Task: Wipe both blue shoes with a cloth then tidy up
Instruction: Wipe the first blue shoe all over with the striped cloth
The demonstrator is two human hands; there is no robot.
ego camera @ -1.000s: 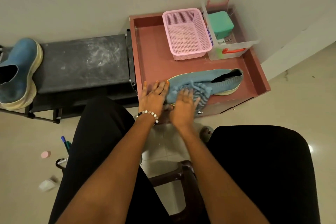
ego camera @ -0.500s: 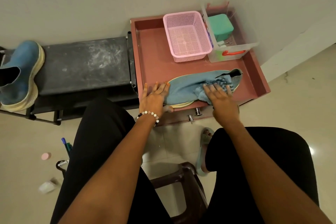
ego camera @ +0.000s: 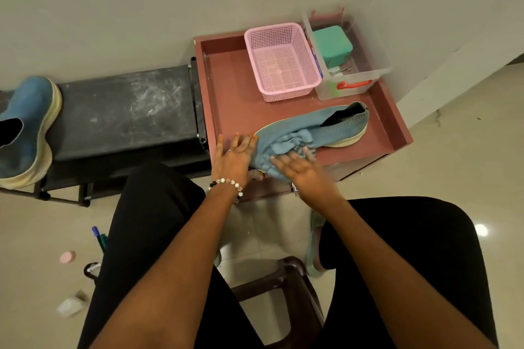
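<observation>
While bunched, soft cloth point(ego camera: 286, 147) on knit shoe point(ego camera: 337, 125)

Knit fabric shoe point(ego camera: 337, 129), crumpled soft cloth point(ego camera: 286, 144); perforated plastic basket point(ego camera: 280, 59); scuffed matt black bench point(ego camera: 124, 105); glossy floor tiles point(ego camera: 467, 150).

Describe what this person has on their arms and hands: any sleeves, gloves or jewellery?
Both forearms are bare, with no sleeves or gloves in view. The left hand has a thin ring on one finger, and its wrist carries a bracelet of round pale and dark beads. The right hand wears nothing visible.
</observation>
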